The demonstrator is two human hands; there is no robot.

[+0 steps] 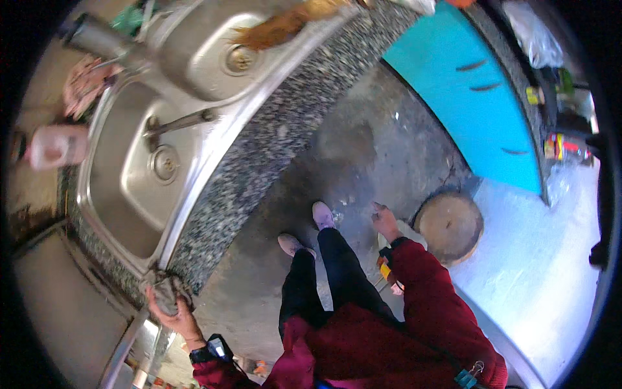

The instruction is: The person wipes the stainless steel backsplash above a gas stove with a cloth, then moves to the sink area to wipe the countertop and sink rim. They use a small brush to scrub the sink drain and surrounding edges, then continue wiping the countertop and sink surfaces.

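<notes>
My left hand [178, 319] is closed around a crumpled grey cloth [166, 293]. It presses the cloth on the corner of the speckled granite counter [240, 170], just beside the steel sink's rim. My right hand [386, 222] hangs over the floor, away from the counter, with nothing visible in it. Its fingers are loosely bent and partly apart. The double-bowl steel sink [210, 133] fills the upper left. A dark tool with a long handle, perhaps the tap spout [181, 123], reaches over the nearer bowl.
A pink-white bottle [59, 146] and a pinkish cloth [89, 84] stand behind the sink. Brown bristly fibres [275, 32] lie over the far bowl. Turquoise cabinet doors [466, 84] line the right. A round wooden board [448, 227] is near my right arm, beside a pale surface [531, 266].
</notes>
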